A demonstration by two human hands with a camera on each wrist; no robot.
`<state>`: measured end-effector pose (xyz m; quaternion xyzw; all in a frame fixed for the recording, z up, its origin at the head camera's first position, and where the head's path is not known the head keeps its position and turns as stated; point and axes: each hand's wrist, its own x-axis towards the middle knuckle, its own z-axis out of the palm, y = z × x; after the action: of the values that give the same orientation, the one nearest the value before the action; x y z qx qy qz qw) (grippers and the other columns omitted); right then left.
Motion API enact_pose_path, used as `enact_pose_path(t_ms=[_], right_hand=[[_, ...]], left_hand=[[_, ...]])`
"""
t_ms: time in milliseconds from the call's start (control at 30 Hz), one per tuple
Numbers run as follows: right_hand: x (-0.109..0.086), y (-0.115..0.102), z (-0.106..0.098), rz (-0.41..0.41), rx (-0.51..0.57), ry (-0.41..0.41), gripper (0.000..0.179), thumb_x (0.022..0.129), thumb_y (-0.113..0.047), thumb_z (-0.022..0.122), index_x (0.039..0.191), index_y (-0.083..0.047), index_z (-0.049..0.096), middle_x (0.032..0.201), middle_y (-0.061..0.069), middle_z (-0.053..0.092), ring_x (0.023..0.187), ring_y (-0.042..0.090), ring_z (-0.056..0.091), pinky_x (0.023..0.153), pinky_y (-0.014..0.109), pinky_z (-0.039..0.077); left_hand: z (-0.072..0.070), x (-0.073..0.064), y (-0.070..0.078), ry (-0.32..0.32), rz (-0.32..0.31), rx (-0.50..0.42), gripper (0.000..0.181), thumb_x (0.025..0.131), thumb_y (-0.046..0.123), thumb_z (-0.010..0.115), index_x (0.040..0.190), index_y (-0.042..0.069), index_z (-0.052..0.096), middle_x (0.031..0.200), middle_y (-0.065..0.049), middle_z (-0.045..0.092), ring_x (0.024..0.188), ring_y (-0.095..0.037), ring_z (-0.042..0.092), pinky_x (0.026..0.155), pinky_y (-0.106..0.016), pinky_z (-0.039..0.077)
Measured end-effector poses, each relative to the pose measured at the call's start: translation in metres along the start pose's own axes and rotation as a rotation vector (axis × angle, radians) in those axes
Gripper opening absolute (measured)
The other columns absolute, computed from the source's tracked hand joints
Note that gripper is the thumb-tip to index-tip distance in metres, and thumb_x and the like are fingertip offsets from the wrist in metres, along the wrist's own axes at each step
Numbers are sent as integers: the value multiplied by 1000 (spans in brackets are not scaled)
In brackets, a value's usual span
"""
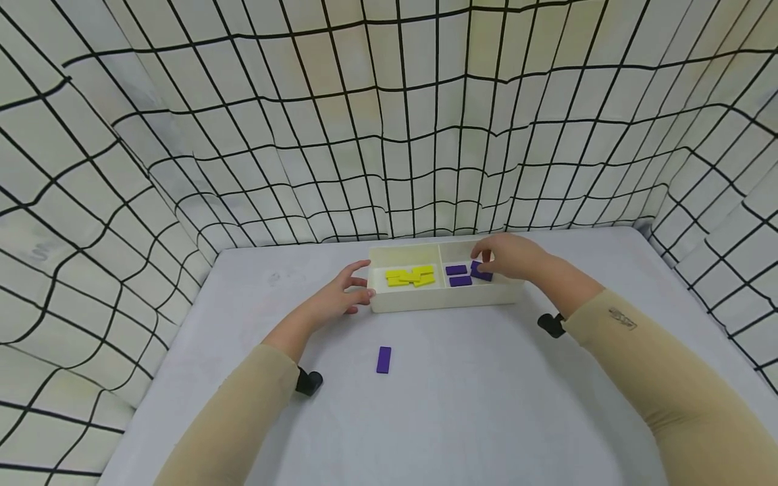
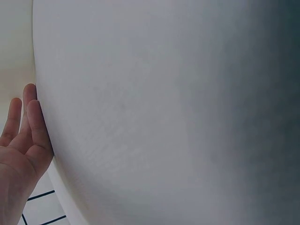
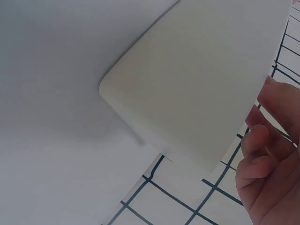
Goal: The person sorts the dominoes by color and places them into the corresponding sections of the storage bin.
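A white two-compartment box (image 1: pixel 444 298) stands near the far side of the table. Yellow tiles (image 1: pixel 410 276) lie in its left compartment, several of them overlapping. In the right compartment are two flat purple tiles (image 1: pixel 460 281). My right hand (image 1: pixel 510 256) reaches over that compartment and pinches another purple tile (image 1: pixel 482 271), which is tilted. The box wall hides the tile in the right wrist view. At the box's left end, my left hand (image 1: pixel 338 295) has its fingers loosely extended, the thumb against the near corner. One more purple tile (image 1: pixel 383 360) lies on the table in front of the box.
The white-covered table (image 1: pixel 462 398) reaches back to a black net (image 1: pixel 395 142) over pale sheeting, which also runs along the left and right sides. A black wrist device (image 1: pixel 309 383) sticks out from the left cuff, and another (image 1: pixel 551 325) from the right.
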<state>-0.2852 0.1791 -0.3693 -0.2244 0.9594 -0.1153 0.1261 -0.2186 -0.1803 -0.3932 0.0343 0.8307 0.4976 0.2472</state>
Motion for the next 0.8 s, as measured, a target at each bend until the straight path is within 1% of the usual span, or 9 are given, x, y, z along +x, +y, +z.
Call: enact_pose_path(t_ms=[200,233,433,600,800], right_hand=[[-6,-3,2,-35,59,-8,32,94,-24,70,124,-13,68,101,-1,66,96,23,57,88,43,49],[-8,-4,3,-44,72,-8,32,93,-24,70,124,-14,68,100,-1,66,96,23,57,87,42,49],[-15,-12,6,-86,130,-2,32,92,-24,72,123,-14,69,96,-3,64,93,21,55,83,37,48],[-19,-23,9,-107,125,1,32,92,-26,72,122,-15,70,96,-4,65,92,20,56,82,36,50],[-20,-38,14,-143,134,-6,32,91,-26,73,121,-16,71,93,-6,64,92,19,56,81,34,50]], left_hand=[[-3,21,-22,5,-1,-8,78,97,34,64,157,41,14,153,-12,35,122,-27,58,104,-47,43],[-3,22,-25,8,0,-10,78,96,35,64,156,42,14,153,-12,35,121,-26,58,104,-47,43],[-2,22,-29,31,13,0,77,93,41,67,153,47,18,151,-8,38,118,-23,60,102,-45,45],[-2,21,-29,46,13,3,77,92,43,68,152,48,21,147,-6,41,115,-21,62,100,-42,47],[-3,21,-29,53,11,1,76,92,42,69,151,49,22,145,-4,42,112,-18,63,98,-40,48]])
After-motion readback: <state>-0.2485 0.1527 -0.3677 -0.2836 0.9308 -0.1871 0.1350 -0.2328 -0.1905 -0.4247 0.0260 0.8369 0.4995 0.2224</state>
